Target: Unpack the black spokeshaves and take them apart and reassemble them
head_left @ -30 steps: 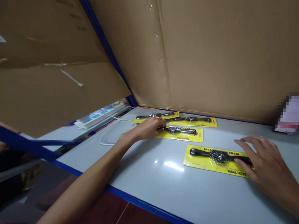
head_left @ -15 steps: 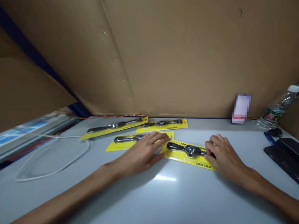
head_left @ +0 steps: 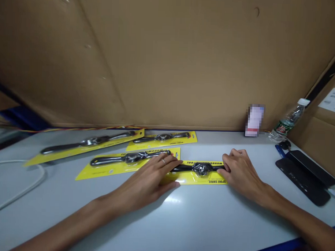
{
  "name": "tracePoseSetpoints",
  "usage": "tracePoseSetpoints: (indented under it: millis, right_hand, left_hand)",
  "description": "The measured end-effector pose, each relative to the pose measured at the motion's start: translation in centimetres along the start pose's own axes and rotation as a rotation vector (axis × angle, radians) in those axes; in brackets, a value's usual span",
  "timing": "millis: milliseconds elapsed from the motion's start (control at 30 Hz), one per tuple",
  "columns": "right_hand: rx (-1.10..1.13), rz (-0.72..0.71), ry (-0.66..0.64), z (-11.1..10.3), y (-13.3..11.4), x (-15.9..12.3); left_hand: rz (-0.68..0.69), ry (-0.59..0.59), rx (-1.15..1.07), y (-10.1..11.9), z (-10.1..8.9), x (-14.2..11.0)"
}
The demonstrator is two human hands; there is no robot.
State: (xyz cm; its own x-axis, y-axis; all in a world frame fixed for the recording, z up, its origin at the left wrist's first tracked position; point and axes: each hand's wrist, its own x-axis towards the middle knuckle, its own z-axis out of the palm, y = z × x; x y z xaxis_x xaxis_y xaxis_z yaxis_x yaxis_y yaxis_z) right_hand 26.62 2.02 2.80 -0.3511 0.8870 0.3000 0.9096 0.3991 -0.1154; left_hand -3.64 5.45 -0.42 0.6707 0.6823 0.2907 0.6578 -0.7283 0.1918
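A spokeshave in clear plastic on a yellow card (head_left: 201, 169) lies in front of me on the grey table, its print upside down. My right hand (head_left: 239, 170) grips its right end, fingers curled over the edge. At the other end, my left hand (head_left: 157, 172), with a ring on one finger, holds the card between fingers above and thumb at the near edge, covering that end. Just left lies a second carded spokeshave (head_left: 132, 158), partly under my left fingers. Behind it are a third carded spokeshave (head_left: 92, 141) and another carded spokeshave (head_left: 163, 137), their cards overlapping.
Brown cardboard (head_left: 169, 67) walls the table's back. A phone with a blurred screen (head_left: 254, 121) leans there, beside a water bottle (head_left: 287, 122). A black case (head_left: 303, 181) lies at the right. White cable (head_left: 25, 190) loops at the left; thin coloured wires (head_left: 74, 129) run along the back edge.
The held card has turned from slanting to nearly level. My left hand has come over its left end; my right hand still grips the other. The view has shifted right.
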Motion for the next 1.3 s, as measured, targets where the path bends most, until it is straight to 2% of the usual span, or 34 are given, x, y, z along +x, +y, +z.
tracePoseSetpoints:
  millis: [200, 333, 500, 733, 833, 1000, 1100, 1200, 1300]
  right_hand:
    - [0.009, -0.043, 0.06, 0.2, 0.3, 0.2]
    - [0.021, -0.073, 0.054, 0.3, 0.6, 0.2]
    - [-0.064, -0.052, 0.134, 0.4, 1.0, 0.1]
    - [0.002, -0.131, 0.099, 0.7, 1.6, 0.2]
    - [0.036, -0.163, 0.113, -0.1, 1.9, 0.5]
    - [-0.054, -0.181, 0.06, -1.6, 2.1, 0.6]
    - [-0.093, -0.161, 0.012, -2.0, 1.8, 0.4]
    - [-0.005, -0.16, -0.114, -2.6, 2.2, 0.5]
    - [0.15, -0.087, -0.155, -3.5, 3.7, 0.9]
  left_hand:
    - [0.009, 0.057, -0.095, 0.4, 0.0, -0.3]
    - [-0.033, 0.029, -0.16, 1.0, -0.1, -0.4]
    - [-0.081, -0.025, -0.189, 1.8, -0.6, -0.4]
    - [-0.1, -0.092, -0.207, 2.9, -1.7, 0.0]
    - [-0.035, -0.002, -0.137, 3.4, -1.6, -0.3]
    - [0.028, 0.193, 0.102, 3.7, -1.7, -1.0]
    - [0.146, 0.26, 0.235, 3.4, -2.0, -1.4]
    - [0.23, 0.275, 0.285, 3.1, -1.9, -1.6]
    - [0.2, 0.208, 0.261, 2.6, -1.7, -1.7]
